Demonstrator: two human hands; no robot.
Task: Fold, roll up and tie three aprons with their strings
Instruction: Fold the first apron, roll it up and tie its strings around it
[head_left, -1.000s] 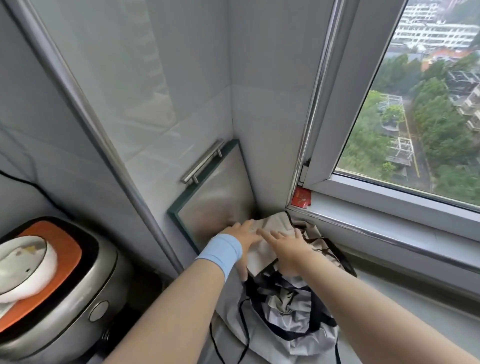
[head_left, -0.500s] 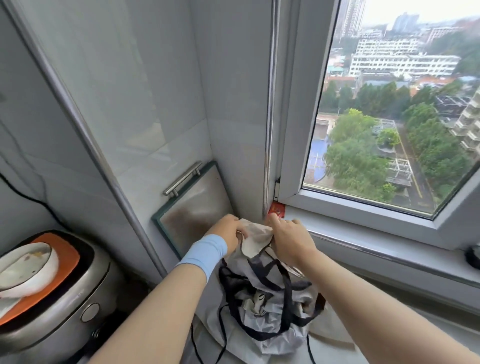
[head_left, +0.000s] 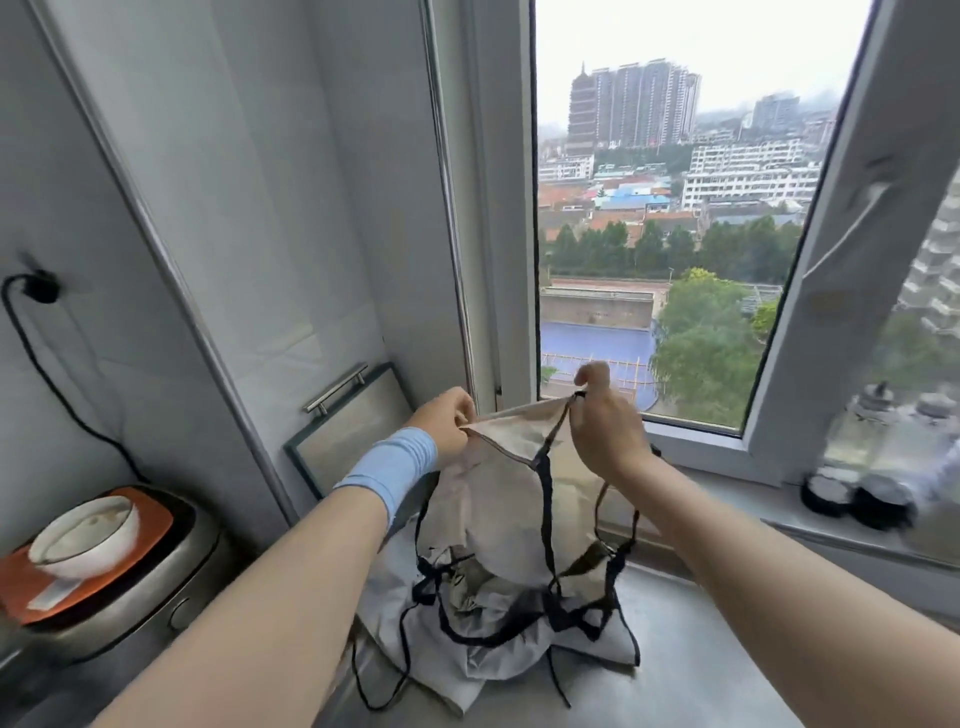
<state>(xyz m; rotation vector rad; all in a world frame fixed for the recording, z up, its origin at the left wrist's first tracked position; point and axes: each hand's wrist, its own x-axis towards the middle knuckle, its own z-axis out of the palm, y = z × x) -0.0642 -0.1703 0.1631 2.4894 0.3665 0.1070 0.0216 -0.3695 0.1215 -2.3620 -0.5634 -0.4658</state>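
Apron (head_left: 498, 499) held up by its top edge above the heap.

The left hand (head_left: 447, 423) pinches the left corner of the beige apron's top edge. The right hand (head_left: 605, 421) pinches the right corner, where one of the black strings (head_left: 544, 493) joins. The cloth hangs between and below them, and its lower part rests on the other aprons (head_left: 493, 639) heaped on the table (head_left: 717, 654). The likely trouble is that the strings look tangled through the heap, so lifting higher could drag the other aprons up or off the table's near edge. Such a light pinch could also let a corner slip.
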